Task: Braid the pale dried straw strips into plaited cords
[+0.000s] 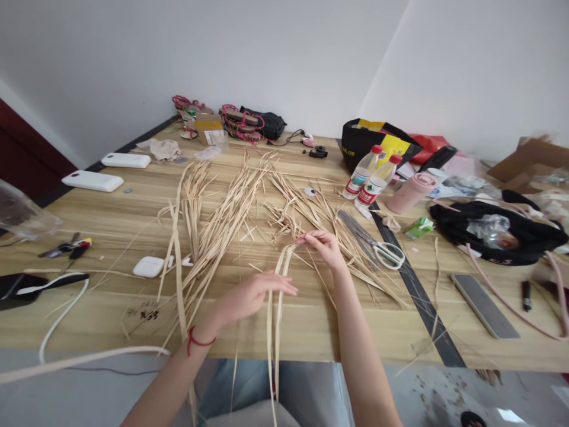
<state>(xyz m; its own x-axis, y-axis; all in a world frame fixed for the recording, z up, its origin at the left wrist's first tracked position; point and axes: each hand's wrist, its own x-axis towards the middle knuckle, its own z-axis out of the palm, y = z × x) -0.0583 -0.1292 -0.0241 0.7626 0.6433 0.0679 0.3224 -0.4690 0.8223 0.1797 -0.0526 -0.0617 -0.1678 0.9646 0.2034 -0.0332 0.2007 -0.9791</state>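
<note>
Straw strips [278,296] run lengthwise from mid-bench toward us and hang over the near edge of the bench [311,332]. Our right hand [324,246] pinches their far tips; our left hand [249,296], fingers extended flat, touches them nearer the edge.

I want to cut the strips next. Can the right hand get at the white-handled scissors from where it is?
Probably yes. The right hand pinches the top of the long straw strips, and the scissors lie open on the table just to its right. Only loose straw lies between; nothing solid blocks them.
</note>
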